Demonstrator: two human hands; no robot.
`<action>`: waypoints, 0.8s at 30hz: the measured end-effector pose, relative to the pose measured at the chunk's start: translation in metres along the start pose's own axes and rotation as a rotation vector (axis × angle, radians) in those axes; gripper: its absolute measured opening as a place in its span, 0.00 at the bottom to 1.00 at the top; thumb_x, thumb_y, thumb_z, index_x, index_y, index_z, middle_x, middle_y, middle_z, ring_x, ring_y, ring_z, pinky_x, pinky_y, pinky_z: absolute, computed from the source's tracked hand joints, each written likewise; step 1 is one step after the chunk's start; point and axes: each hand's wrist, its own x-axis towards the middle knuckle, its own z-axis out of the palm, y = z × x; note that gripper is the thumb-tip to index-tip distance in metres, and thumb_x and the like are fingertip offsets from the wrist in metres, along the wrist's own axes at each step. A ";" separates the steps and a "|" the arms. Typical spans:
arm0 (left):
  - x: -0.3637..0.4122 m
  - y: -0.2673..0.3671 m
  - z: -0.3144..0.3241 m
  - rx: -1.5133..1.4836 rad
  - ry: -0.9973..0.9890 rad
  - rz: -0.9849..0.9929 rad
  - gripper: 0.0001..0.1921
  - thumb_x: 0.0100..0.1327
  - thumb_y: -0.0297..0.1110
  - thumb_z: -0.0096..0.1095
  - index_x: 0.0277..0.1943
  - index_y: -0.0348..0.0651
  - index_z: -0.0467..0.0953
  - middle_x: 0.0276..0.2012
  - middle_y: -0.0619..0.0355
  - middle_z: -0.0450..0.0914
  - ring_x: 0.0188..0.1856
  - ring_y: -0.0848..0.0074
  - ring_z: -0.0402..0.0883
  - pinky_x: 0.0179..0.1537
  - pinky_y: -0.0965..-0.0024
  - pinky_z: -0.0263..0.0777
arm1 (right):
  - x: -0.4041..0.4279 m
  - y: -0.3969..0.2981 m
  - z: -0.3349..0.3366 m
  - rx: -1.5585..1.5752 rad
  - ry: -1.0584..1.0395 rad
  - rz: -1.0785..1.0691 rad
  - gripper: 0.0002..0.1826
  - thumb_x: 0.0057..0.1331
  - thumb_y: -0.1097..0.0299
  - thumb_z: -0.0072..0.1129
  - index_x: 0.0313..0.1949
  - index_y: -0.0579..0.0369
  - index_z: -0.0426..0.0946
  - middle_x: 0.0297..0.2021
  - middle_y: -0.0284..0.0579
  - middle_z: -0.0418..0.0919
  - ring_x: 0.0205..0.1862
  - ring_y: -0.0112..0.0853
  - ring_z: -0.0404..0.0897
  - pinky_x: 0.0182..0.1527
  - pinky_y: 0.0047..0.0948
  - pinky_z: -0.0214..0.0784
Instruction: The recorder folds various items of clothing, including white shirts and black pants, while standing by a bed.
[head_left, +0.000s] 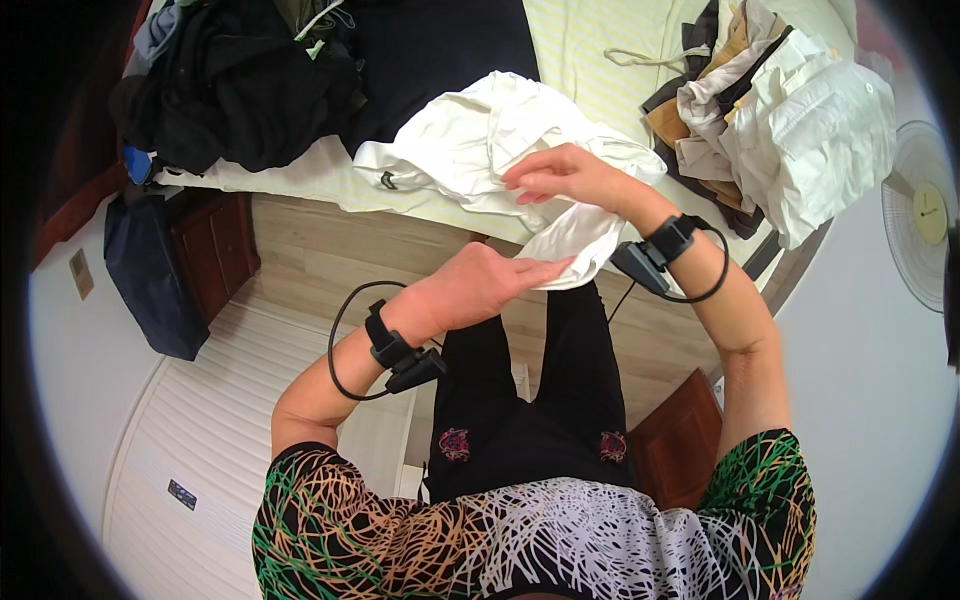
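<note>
A white garment (457, 142) lies bunched on the front of the bed, with a small dark mark at its left end and one part hanging over the edge. My left hand (499, 281) grips the lower end of that hanging part, fingers pressed on the cloth. My right hand (559, 176) is above the garment, its fingers slightly bent and apart, with no cloth visibly pinched in them. Both wrists wear black straps with small devices and cables. A black garment (450, 52) is spread flat behind the white one.
Dark clothes (247, 90) are heaped at the bed's left. Folded white and brown clothes (802, 127) are stacked at the right, near a white fan (926, 214). A drawstring (652, 56) lies on the striped sheet (577, 30). A dark blue bag (150, 277) stands by a wooden cabinet (214, 247).
</note>
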 end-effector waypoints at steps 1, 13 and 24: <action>-0.001 -0.001 -0.002 -0.018 -0.015 -0.052 0.33 0.52 0.20 0.55 0.63 0.57 0.68 0.34 0.54 0.81 0.26 0.58 0.78 0.28 0.64 0.73 | -0.009 0.001 -0.005 0.156 0.059 0.068 0.23 0.69 0.53 0.51 0.54 0.59 0.76 0.50 0.50 0.79 0.57 0.36 0.73 0.60 0.34 0.63; 0.030 -0.035 -0.026 -0.201 0.112 0.012 0.15 0.54 0.15 0.56 0.46 0.35 0.75 0.33 0.47 0.79 0.38 0.52 0.77 0.38 0.59 0.70 | -0.059 0.024 -0.049 -0.055 0.408 0.199 0.27 0.66 0.44 0.52 0.38 0.61 0.80 0.26 0.37 0.79 0.28 0.24 0.76 0.35 0.28 0.69; 0.062 -0.084 0.007 0.337 -0.282 -0.159 0.28 0.53 0.09 0.42 0.61 0.25 0.61 0.63 0.37 0.62 0.67 0.51 0.60 0.66 0.64 0.60 | 0.016 0.046 0.001 -0.826 1.008 0.089 0.13 0.54 0.65 0.64 0.29 0.62 0.74 0.30 0.55 0.77 0.33 0.50 0.78 0.37 0.44 0.72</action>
